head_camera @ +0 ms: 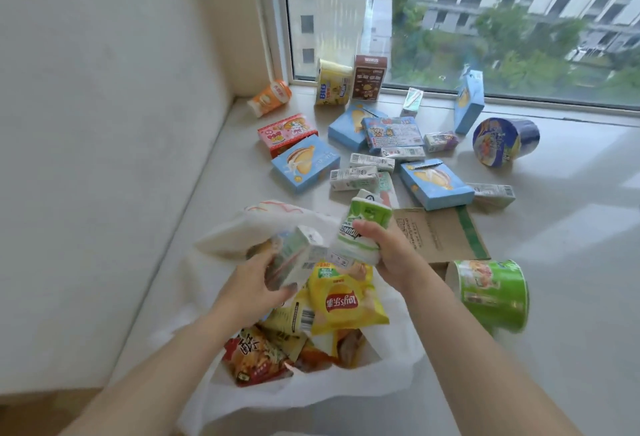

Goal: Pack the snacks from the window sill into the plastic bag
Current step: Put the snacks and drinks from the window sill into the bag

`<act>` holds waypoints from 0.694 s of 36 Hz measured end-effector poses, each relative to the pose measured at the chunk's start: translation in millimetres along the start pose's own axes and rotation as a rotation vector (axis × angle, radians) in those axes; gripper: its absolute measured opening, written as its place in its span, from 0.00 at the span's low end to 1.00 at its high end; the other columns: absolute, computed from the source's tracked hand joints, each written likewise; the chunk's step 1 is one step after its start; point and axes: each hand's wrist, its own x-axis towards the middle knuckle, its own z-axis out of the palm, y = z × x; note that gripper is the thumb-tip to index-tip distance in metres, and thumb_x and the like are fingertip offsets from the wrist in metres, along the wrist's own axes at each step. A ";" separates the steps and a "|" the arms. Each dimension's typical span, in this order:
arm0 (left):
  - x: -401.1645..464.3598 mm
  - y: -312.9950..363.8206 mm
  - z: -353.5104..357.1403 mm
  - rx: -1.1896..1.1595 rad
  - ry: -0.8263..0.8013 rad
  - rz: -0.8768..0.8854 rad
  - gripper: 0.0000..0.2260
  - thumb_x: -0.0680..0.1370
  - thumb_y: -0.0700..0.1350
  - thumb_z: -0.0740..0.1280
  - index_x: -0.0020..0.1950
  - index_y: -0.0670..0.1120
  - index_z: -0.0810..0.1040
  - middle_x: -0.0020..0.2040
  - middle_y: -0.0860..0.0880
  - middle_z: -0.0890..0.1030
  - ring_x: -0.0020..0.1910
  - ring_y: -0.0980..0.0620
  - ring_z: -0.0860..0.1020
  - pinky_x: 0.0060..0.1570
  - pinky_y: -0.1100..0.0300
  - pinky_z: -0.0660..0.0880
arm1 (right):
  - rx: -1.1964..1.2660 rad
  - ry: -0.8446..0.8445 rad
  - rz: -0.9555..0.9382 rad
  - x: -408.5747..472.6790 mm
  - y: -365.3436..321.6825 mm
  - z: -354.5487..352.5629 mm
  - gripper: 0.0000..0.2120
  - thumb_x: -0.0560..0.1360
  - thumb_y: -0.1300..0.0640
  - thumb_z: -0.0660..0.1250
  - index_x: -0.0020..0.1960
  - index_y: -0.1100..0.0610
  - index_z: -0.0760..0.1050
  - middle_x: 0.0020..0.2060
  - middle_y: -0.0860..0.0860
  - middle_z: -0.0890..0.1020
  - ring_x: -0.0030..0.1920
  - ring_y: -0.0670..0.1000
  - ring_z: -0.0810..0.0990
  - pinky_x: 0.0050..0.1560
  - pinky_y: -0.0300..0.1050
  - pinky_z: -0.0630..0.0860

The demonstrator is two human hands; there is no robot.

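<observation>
A white plastic bag lies open on the sill in front of me, holding a yellow chip packet, a red snack packet and other packets. My left hand grips a small white-green drink carton above the bag's mouth. My right hand holds a green-and-white carton just beside it. Farther back on the window sill lie several blue boxes, a pink box and several small cartons.
A green noodle cup lies on its side right of the bag, a flat cardboard piece behind it. A blue noodle cup, an orange cup, a yellow pack and a brown box sit near the window glass. A wall bounds the left.
</observation>
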 end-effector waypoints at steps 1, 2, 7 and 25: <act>-7.7 -8.4 1.9 0.075 -0.023 0.022 0.17 0.70 0.52 0.73 0.56 0.53 0.73 0.46 0.58 0.78 0.44 0.56 0.77 0.40 0.64 0.72 | -0.052 0.006 0.007 -2.4 4.7 6.8 0.53 0.66 0.66 0.72 0.77 0.43 0.42 0.58 0.53 0.76 0.48 0.51 0.81 0.46 0.47 0.80; -14.4 -15.0 3.9 0.153 -0.036 0.043 0.17 0.70 0.53 0.72 0.56 0.53 0.73 0.46 0.58 0.77 0.44 0.55 0.77 0.39 0.64 0.71 | -0.141 0.017 0.006 -4.0 10.1 13.8 0.53 0.67 0.67 0.73 0.77 0.43 0.41 0.62 0.52 0.74 0.51 0.51 0.80 0.50 0.47 0.79; -26.4 -42.1 19.1 0.620 -0.188 0.109 0.22 0.74 0.54 0.64 0.67 0.54 0.68 0.58 0.54 0.75 0.54 0.50 0.76 0.49 0.56 0.74 | -0.916 -0.039 -0.054 -11.6 41.5 39.2 0.59 0.60 0.52 0.77 0.75 0.40 0.38 0.64 0.48 0.64 0.64 0.48 0.67 0.65 0.47 0.69; -20.2 -45.8 28.8 0.727 -0.079 0.503 0.22 0.77 0.56 0.49 0.47 0.51 0.81 0.42 0.52 0.79 0.41 0.52 0.80 0.30 0.61 0.70 | -2.027 -0.327 -0.113 -34.6 108.2 -2.6 0.52 0.68 0.36 0.68 0.77 0.48 0.35 0.75 0.53 0.52 0.75 0.56 0.51 0.75 0.52 0.44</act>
